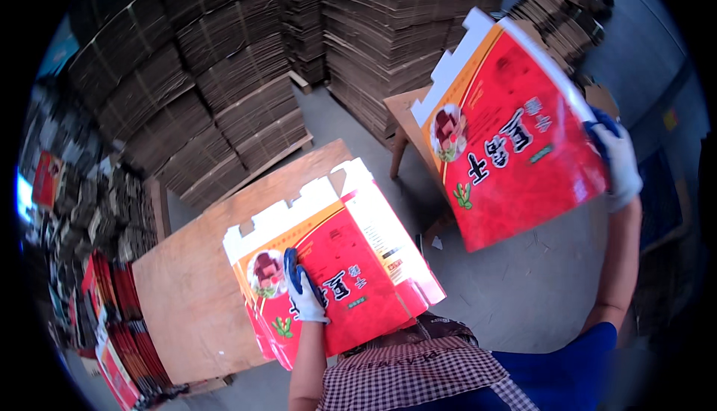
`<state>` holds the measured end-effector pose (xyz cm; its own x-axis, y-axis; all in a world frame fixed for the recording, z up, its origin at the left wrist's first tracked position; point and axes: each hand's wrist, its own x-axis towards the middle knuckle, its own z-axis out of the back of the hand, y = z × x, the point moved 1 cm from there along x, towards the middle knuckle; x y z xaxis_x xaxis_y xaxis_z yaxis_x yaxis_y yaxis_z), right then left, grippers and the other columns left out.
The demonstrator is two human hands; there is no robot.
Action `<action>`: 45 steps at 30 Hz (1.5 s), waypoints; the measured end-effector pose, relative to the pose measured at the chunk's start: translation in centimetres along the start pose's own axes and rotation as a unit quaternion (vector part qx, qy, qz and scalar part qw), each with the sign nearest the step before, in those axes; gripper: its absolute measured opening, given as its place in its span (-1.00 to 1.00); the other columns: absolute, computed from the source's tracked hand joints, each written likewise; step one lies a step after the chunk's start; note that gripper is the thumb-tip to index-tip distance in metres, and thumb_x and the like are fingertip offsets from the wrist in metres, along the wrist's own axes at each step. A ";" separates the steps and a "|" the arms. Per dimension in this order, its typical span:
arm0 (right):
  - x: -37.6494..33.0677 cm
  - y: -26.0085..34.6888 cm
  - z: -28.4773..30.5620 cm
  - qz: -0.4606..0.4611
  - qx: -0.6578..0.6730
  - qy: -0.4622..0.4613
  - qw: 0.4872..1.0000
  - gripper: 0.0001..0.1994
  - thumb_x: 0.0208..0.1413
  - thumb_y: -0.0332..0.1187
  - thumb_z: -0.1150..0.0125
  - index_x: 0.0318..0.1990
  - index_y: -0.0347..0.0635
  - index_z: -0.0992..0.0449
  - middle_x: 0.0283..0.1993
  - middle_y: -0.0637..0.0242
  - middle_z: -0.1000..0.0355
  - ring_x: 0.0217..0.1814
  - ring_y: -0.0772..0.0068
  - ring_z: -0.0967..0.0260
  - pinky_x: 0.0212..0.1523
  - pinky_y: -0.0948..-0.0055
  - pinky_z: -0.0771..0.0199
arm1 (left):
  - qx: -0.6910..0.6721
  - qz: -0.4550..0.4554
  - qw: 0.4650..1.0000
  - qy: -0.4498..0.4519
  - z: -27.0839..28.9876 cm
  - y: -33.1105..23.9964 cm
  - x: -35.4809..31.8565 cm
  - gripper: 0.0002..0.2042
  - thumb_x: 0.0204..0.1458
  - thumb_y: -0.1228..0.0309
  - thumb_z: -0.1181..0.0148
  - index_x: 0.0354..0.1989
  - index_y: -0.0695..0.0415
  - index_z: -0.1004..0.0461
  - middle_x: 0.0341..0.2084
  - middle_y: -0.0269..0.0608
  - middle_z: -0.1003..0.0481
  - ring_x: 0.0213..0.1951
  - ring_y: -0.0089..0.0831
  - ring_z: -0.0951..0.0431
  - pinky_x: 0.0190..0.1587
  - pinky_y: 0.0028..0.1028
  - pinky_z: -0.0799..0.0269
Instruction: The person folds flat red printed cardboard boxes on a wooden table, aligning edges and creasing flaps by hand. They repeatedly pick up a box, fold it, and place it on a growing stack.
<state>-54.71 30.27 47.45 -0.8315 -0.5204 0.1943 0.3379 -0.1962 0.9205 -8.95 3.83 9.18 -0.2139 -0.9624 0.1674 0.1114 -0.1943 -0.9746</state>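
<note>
My left hand (305, 291), in a white glove with blue-coated fingers, rests on a flat red printed carton (366, 291) on the wooden table. Its fingers are stretched out over the carton's face and do not wrap round it. This carton has white notched flaps and a white side panel. Out to the right, my right hand (618, 159), gloved the same way, grips the edge of a second flat red carton (523, 187). That carton is tilted in the air, its printed face toward me. The right thumb and fingertips are partly hidden at the edge.
The wooden table (179, 299) runs to the left. Tall stacks of flat brown cardboard (239, 75) stand behind it. A wooden stand (403, 123) is partly behind the raised carton. Bundled red cartons (138, 344) lie at the lower left, more cardboard (556, 23) at the far right.
</note>
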 end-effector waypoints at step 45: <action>-11.0 -19.9 -20.0 -0.202 0.039 0.131 0.970 -0.66 0.34 -0.28 -0.14 0.12 -0.33 -0.55 -0.07 0.33 -0.61 -0.15 0.57 -0.53 -0.07 0.57 -0.52 | 0.425 -0.096 0.889 0.144 -6.3 -3.5 1.3 -0.43 0.15 0.01 -0.16 0.31 -0.03 -0.39 0.47 -0.07 -0.05 0.51 -0.01 0.14 0.50 0.10 0.42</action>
<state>-43.47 23.25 20.25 -0.7449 -0.6097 -0.2708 -0.0348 -0.3699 0.9284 -15.78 4.46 11.86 -0.5344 -0.8311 0.1536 0.7120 -0.5406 -0.4482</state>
